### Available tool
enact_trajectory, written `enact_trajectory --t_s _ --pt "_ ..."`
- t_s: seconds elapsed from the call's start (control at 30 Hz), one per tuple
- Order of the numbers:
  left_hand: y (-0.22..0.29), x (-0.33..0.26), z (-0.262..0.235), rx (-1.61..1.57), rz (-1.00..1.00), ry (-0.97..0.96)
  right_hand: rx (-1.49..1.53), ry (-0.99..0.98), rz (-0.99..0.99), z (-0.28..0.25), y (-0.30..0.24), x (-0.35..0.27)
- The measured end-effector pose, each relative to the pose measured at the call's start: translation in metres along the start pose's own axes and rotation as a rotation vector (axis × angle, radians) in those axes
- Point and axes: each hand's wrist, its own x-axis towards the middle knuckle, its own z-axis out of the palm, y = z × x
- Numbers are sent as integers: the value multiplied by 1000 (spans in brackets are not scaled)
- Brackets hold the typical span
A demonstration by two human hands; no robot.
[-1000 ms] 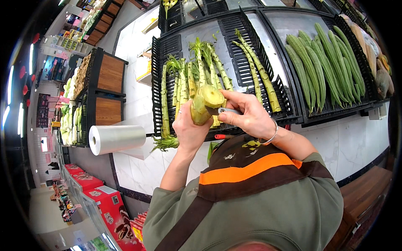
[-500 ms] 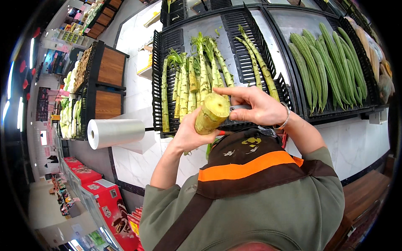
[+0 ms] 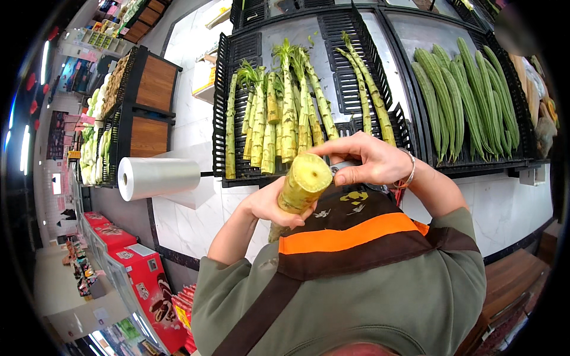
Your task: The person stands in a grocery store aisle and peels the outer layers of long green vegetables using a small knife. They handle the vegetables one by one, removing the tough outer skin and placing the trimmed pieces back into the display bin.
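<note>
My left hand (image 3: 268,203) is wrapped round a thick celtuce stalk (image 3: 297,193), its pale cut end tilted up toward me. The stalk's lower part runs down in front of my apron. Beside the cut end, my right hand (image 3: 374,159) is closed on a small grey metal tool (image 3: 339,168); the fingers hide most of it, so its kind is unclear. The right index finger reaches over the rim of the cut end. Just beyond my hands, several celtuce stalks (image 3: 287,113) with trimmed leafy tops lie in a black slatted crate (image 3: 221,118).
Two thinner celtuce stalks (image 3: 371,89) lie apart at the crate's right. Long ridged green gourds (image 3: 451,101) fill the neighbouring crate. A roll of clear plastic bags (image 3: 160,179) sticks out left of the crate. Red chest freezers (image 3: 145,291) stand at lower left.
Both hands and the celtuce stalk have come down slightly, closer to my body. The grips look the same, and the whole view has shifted a little.
</note>
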Motion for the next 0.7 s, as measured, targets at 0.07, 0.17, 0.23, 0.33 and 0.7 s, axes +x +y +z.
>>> enact_trajectory --t_s 0.07,0.17,0.23,0.33,0.7 --pt "-3 5 -2 -86 -28 -132 23 -47 40 0 -3 1" --pt "-13 10 -7 -138 -24 -272 -1 -65 -56 4 12 3" --pt "-22 14 -9 -218 -7 -358 -103 -129 38 -1 1 0" --pt "-26 22 -10 -312 -31 -460 -119 -186 63 -6 0 -1" --pt "-42 42 -13 -569 -80 -701 -42 -231 -125 -17 19 1"
